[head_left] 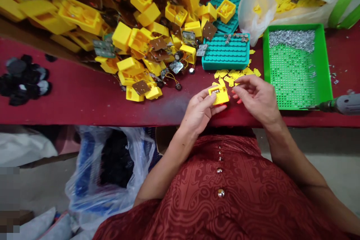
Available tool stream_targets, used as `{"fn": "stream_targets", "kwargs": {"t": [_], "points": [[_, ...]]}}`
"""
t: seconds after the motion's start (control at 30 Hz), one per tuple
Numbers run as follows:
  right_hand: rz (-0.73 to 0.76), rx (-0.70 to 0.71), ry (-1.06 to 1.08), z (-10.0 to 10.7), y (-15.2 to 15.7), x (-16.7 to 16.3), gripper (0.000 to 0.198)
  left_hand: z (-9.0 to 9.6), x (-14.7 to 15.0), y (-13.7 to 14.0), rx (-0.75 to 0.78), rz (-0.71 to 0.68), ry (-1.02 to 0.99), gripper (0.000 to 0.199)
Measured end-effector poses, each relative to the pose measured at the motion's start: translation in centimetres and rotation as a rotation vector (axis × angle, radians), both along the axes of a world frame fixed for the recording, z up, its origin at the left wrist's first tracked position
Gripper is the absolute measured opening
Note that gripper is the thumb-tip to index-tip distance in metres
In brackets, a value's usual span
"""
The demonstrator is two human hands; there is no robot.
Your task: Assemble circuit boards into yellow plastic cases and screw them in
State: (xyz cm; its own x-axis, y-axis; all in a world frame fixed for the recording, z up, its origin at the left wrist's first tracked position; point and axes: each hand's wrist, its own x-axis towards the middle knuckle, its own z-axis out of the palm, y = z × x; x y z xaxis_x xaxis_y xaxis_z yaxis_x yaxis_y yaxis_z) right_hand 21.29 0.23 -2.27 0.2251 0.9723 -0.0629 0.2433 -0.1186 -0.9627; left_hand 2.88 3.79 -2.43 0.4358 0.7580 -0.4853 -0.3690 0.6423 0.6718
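My left hand [198,110] grips a small yellow plastic case [221,95], thumb on its face and fingers beneath. A slot near the case's upper edge shows small silvery round parts that look like button cells. Just right of it, my right hand [257,97] is curled, thumb and forefinger brought close together. Whatever lies between those fingertips is too small to make out. Flat yellow covers [230,75] lie loose on the table directly beyond both hands. Behind them stands a teal ribbed tray [226,54] with several button cells [236,38] on top.
Yellow cases with wires and circuit boards [137,56] pile up at the left. A green tray [323,63] of small screws stands right, an electric screwdriver [344,104] at its near corner. Beyond sits a plastic bag [253,15] of yellow pieces. Black parts [24,78] lie far left.
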Motion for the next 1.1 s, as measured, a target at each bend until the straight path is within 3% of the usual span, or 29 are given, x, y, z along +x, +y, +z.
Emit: {"fn": "stream_targets", "kwargs": {"t": [0.1, 0.27, 0.47, 0.63, 0.9, 1.1], "points": [[0.074, 0.113, -0.146, 0.5, 0.4, 0.8, 0.015, 0.0, 0.1, -0.2, -0.034, 0.009, -0.013, 0.025], [0.211, 0.125, -0.285, 0.8, 1.0, 0.8, 0.013, 0.1, 0.0, -0.2, 0.007, -0.044, 0.032, 0.029], [0.102, 0.200, -0.365, 0.0, 1.0, -0.2, 0.019, -0.2, -0.8, 0.3, 0.035, -0.074, 0.071, 0.034], [0.081, 0.208, -0.493, -0.4, 2.2, 2.0, 0.019, -0.2, -1.8, 1.0, 0.017, 0.025, 0.079, 0.031], [0.188, 0.030, -0.888, -1.8, 4.1, 1.9, 0.020, -0.4, -3.0, 1.3, 0.083, 0.068, 0.142, 0.037], [0.226, -0.051, -0.924, -0.5, 3.5, 1.3, 0.009, -1.3, -3.0, 1.3, 0.137, 0.063, 0.156, 0.047]]}}
